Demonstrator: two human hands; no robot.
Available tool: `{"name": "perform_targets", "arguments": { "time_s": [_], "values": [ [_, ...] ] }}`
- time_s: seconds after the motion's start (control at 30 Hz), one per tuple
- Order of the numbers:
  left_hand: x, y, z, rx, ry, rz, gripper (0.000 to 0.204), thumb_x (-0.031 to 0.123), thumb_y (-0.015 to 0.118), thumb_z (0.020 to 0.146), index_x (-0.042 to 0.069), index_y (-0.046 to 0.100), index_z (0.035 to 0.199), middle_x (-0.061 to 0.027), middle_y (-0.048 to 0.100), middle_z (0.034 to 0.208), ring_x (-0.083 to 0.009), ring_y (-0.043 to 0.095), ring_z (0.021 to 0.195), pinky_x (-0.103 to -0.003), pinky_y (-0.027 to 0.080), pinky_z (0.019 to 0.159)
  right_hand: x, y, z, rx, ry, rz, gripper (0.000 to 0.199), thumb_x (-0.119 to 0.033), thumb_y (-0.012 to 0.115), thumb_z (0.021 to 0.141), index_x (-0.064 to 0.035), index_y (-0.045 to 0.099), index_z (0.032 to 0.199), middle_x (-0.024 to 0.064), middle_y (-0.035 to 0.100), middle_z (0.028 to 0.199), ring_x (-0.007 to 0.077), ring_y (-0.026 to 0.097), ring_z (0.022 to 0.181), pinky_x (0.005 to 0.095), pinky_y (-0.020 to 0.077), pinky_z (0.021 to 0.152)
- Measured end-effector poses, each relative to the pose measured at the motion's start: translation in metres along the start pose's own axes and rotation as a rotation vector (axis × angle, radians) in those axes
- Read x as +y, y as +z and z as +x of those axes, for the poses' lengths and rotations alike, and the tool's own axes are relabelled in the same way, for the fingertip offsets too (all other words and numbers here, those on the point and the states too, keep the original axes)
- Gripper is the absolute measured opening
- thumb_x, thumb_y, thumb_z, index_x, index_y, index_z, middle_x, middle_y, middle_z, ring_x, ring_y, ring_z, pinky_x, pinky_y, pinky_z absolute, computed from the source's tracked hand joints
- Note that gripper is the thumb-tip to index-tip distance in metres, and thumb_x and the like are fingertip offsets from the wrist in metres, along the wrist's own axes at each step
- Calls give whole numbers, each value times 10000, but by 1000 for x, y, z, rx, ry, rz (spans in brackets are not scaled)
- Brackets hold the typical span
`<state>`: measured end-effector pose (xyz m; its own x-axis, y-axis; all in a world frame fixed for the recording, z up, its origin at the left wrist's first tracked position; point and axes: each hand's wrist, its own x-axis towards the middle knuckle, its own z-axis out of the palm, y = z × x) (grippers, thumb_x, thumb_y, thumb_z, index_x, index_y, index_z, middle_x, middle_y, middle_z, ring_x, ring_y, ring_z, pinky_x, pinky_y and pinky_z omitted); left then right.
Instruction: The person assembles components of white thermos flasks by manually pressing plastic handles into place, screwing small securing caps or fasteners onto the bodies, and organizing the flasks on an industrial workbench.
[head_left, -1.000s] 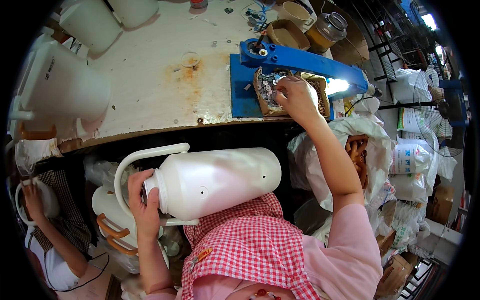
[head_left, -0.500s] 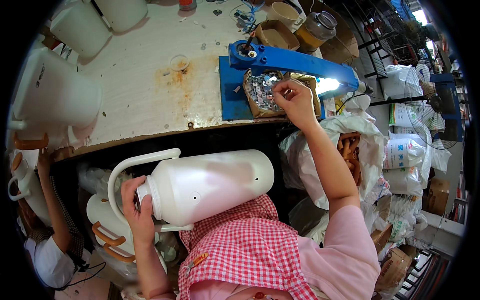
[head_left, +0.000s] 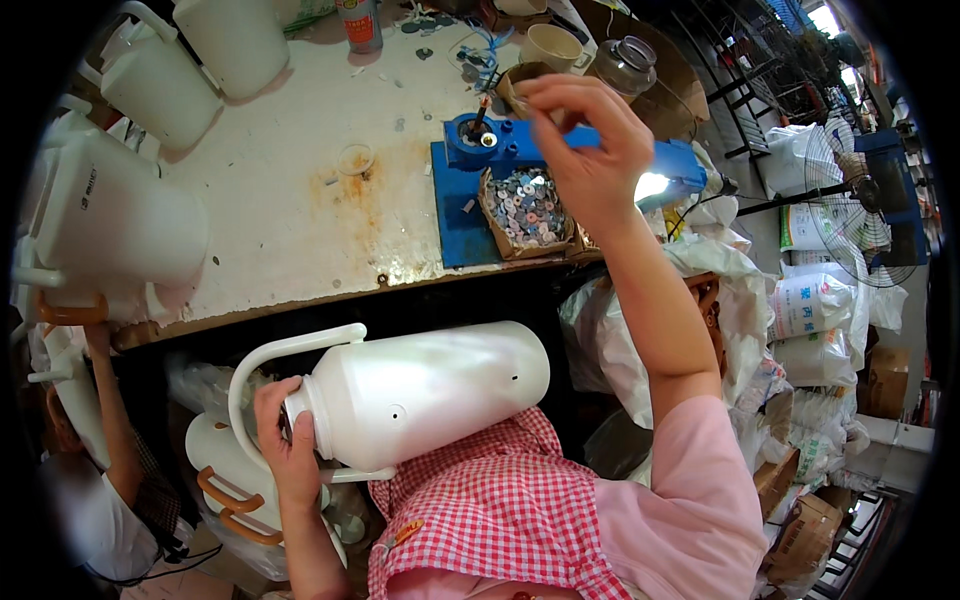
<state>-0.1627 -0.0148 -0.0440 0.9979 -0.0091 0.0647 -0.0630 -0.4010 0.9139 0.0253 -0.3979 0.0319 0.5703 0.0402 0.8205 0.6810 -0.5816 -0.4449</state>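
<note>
A white jug body with a looped white handle lies on its side across my lap, its neck to the left. My left hand grips the jug at its neck, thumb on the near side and fingers round the opening. My right hand is raised over the blue bench machine, its thumb and fingers drawn together in a pinch. Whatever the pinch holds is too blurred to make out. Below that hand stands a carton full of small grey and coloured washers, partly on the machine's blue base.
More white jugs stand at the table's left. A co-worker's arm is at the far left. A bottle, a cup and a glass jar stand at the back. White sacks and a fan are on the right.
My right hand has lifted from the carton of washers and moved away from me, over the blue machine arm. The left hand keeps its hold on the jug. The whole view has shifted slightly.
</note>
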Motion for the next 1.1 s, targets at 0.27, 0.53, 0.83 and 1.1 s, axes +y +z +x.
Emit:
{"name": "perform_targets", "arguments": {
  "time_s": [0.27, 0.53, 0.83, 1.1],
  "values": [
    [2, 0, -2, 5, -12, -30, 354, 177, 635, 888, 19, 616, 1206, -118, 551, 1160, -265, 524, 1116, -364, 387, 1026, 20, 18, 4, -94, -215, -188, 173, 8, 765, 719, -77, 672, 838, 35, 740, 912, 241, 702, 795, 328, 552, 671],
    [3, -7, -4, 87, -8, -17, 303, 146, 607, 910, 19, 621, 1185, -107, 559, 1141, -249, 527, 1105, -357, 390, 1020, 9, 12, 2, -135, -210, -197, 179, 17, 748, 733, -83, 668, 859, 39, 737, 955, 235, 696, 791, 322, 545, 650],
    [17, -100, -11, 615, -193, -173, 417, 345, 375, 1054, 18, 524, 1264, -132, 628, 1126, -242, 606, 1101, -378, 490, 973, -88, 25, -112, -458, 1014, 1067, 466, -237, 676, 972, 46, 547, 1320, 125, 682, 1140, 185, 623, 1083, 349, 501, 958],
    [35, -70, 117, 475, 78, -115, 336, 199, 453, 1027, -24, 578, 1244, -92, 608, 1166, -189, 583, 1110, -315, 471, 963, -50, 28, -49, -198, 809, 947, 362, -196, 699, 964, 23, 615, 1239, 57, 710, 1083, 112, 649, 972, 293, 537, 873]
  ]
}}
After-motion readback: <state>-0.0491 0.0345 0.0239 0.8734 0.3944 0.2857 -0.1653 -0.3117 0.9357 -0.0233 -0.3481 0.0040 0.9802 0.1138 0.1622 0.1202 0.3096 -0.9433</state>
